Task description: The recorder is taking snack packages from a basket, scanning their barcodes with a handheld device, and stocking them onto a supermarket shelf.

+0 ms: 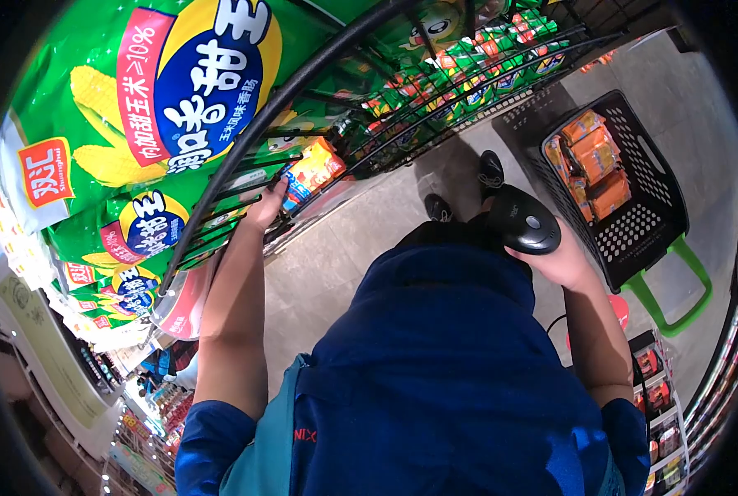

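Note:
My left hand (268, 208) reaches in at the side of a black wire display rack (294, 80). Its fingers grip the near edge of an orange, yellow and blue plastic packet (313, 170) low in the rack; part of the grip is hidden behind the packet. In my right hand (558, 260) is a black handheld barcode scanner (524, 220), held beside my hip with its rounded head towards the camera. Large green Shuanghui corn-sausage bags (201, 80) fill the rack's upper part, close to the camera. Smaller green packets (468, 68) stand in rows lower down.
On the grey tiled floor (338, 248) to my right stands a black shopping basket (645, 235) with a green handle (703, 291), holding several orange packets (595, 158). A cable (555, 322) hangs by my right arm. Shelves of packaged goods (660, 409) stand behind on the right.

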A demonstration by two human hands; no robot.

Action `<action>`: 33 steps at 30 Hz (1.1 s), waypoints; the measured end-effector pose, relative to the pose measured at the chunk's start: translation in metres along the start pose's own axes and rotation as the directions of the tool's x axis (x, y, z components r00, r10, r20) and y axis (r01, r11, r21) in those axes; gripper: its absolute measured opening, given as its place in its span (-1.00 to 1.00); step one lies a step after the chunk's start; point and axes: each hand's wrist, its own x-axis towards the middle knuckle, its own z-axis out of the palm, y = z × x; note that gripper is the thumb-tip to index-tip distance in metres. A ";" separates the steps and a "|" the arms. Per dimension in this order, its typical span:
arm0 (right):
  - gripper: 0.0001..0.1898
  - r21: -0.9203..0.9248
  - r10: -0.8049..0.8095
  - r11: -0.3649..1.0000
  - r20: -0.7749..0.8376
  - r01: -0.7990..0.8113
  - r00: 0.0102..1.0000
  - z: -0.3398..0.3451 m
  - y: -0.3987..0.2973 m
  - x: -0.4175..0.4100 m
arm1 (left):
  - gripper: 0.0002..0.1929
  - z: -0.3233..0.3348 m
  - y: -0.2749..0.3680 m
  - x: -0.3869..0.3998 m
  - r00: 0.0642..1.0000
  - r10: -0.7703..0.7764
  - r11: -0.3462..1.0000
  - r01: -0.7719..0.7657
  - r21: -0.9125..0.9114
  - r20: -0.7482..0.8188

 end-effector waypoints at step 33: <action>-0.62 -0.182 0.119 0.978 0.071 -0.104 0.990 0.000 0.011 0.004 | -0.60 0.025 -0.003 0.005 0.992 0.122 0.881 -0.094 0.463 -0.030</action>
